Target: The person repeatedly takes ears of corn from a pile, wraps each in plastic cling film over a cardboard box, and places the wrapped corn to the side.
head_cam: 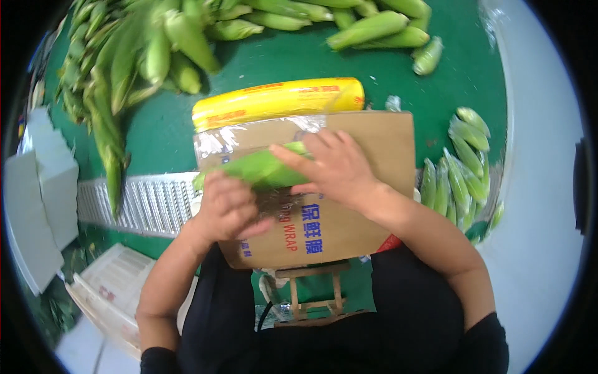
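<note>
A green ear of corn in its husk [264, 169] lies across a cardboard box [369, 154] in front of me. My left hand [231, 203] is at the ear's left end, its fingers bent and blurred; whether it grips the ear is unclear. My right hand [334, 170] rests on the ear's right end, fingers spread. Clear plastic film [306, 122] runs over the box's far edge, beside a yellow roll of cling wrap [280, 99] lying just behind the box.
Unwrapped ears of corn [187, 42] are heaped at the far left and back. Several film-wrapped ears [460, 182] lie at the right. A perforated metal strip [140, 203], white foam boxes [39, 201] and an open carton [112, 290] are at the left. A small wooden stool [317, 276] shows between my legs.
</note>
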### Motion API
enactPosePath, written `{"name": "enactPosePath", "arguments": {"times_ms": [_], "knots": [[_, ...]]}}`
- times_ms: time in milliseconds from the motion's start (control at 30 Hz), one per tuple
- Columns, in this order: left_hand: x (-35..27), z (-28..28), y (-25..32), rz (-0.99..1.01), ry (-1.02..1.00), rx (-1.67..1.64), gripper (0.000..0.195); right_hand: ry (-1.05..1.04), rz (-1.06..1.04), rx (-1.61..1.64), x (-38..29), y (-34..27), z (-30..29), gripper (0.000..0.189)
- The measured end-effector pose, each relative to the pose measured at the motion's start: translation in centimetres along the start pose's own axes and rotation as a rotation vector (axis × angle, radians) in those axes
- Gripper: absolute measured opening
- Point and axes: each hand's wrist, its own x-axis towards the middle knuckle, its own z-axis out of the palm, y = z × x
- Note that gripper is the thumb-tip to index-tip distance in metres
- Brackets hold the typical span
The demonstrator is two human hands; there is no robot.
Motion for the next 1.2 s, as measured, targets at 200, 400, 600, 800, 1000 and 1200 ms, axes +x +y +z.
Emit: {"name": "enactPosePath", "arguments": {"times_ms": [200, 400, 600, 800, 1000, 1200], "knots": [[-3.3, -3.3, 1.7, -0.512, -0.297, 0.262, 0.05, 0.178, 0.069, -0.04, -1.5, 1.3, 0.2, 0.079], [-5.0, -3.8, 3.8, -0.472, -0.142, 0.301, 0.039, -0.115, 0.09, 0.008, -1.7, 0.8, -2.9, 0.068], [5.6, 1.4, 2.7, -0.692, 0.045, -0.234, 0.025, -0.419, 0.004, 0.513, -0.8, 3.5, -2.3, 0.072], [9.2, 3.8, -0.2, -1.197, -0.109, -0.26, 0.043, 0.072, -0.002, 0.013, -3.0, -0.6, -1.2, 0.071], [8.3, 2.9, 1.4, -1.203, -0.082, -0.239, 0.048, -0.109, -0.027, -0.203, -1.0, -1.4, -1.3, 0.071], [2.6, -0.8, 7.8, -0.606, -0.367, -0.324, 0.066, -0.474, 0.092, 0.239, -3.4, -5.2, -1.2, 0.074]]}}
